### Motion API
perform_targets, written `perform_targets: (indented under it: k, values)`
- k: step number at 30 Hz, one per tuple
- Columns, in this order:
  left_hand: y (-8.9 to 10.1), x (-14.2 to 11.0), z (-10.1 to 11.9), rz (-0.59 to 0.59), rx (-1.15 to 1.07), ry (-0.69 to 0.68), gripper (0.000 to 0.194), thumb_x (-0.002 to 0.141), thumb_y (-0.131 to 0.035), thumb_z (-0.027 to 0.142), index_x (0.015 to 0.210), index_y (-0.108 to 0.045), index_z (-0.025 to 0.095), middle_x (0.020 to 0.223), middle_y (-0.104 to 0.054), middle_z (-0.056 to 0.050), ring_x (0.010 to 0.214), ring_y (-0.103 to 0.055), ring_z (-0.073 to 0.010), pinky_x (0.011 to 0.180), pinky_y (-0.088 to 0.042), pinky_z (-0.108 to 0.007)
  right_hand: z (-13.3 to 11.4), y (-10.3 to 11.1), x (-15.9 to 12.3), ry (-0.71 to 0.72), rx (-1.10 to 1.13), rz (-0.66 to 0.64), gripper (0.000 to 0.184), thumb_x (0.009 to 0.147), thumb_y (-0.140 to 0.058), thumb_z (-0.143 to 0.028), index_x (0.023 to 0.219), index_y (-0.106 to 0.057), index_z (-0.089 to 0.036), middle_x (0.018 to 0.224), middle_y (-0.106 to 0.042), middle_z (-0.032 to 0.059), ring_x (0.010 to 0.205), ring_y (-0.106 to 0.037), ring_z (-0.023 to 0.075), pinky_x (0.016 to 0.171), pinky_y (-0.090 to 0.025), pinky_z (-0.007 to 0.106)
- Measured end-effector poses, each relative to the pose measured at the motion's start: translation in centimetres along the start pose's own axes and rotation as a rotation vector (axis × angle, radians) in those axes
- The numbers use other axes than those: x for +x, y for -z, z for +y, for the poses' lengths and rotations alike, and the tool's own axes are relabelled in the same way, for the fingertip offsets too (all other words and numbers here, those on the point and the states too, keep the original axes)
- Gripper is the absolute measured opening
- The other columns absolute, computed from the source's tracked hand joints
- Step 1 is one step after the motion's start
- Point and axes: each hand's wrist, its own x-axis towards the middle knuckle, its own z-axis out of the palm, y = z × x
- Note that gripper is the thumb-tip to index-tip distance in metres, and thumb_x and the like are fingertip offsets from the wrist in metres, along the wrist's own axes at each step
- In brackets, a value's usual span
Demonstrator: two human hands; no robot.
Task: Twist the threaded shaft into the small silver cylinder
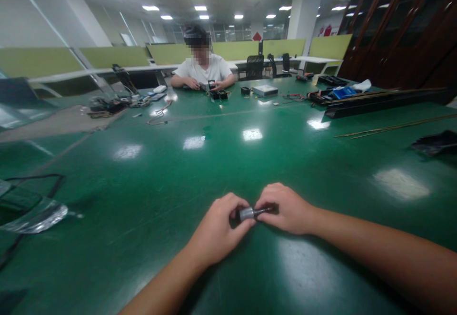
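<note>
Between my two hands, low over the green table (pixel 221 162), is a small cylindrical part (pixel 246 214) with a silver body and a dark, narrower stem. Its exact kind does not show. My left hand (pixel 223 227) grips the silver body between thumb and fingers, its far end partly hidden in the palm. On the stem side, my right hand (pixel 285 210) pinches the dark end, and its fingers cover part of that end. The part lies roughly level, pointing left to right.
Across the table a person (pixel 203 70) in a white shirt handles dark parts. A silver box (pixel 264 90), a long black channel (pixel 374 105) and thin rods (pixel 392 127) lie toward the back and right. Clear plastic packaging (pixel 39 217) rests at the left.
</note>
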Motion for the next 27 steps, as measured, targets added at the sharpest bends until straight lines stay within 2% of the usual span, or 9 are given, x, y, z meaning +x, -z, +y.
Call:
perform_targets:
  k: [19,27]
  values:
    - [0.04,0.04,0.1,-0.019,-0.009,0.022,0.013,0.085,-0.067,0.027,0.096,-0.065,0.02,0.085,-0.058,-0.001,0.078,-0.054,-0.0181,0.072,-0.041,-0.03,0.35,0.29,-0.21,-0.015,0.007,0.002,0.008,0.078,-0.072,-0.02,0.086,-0.071,-0.019,0.078,-0.069,0.0017,0.077,-0.06,0.017,0.075,-0.042,0.031]
    - [0.13,0.03,0.04,-0.017,-0.025,0.021,0.012,0.085,-0.068,0.026,0.095,-0.065,0.02,0.084,-0.058,-0.001,0.078,-0.054,-0.0179,0.072,-0.041,-0.03,0.31,0.33,-0.36,-0.019,0.016,0.006,0.008,0.078,-0.072,-0.02,0.085,-0.072,-0.019,0.078,-0.07,0.0019,0.077,-0.061,0.0178,0.078,-0.042,0.032]
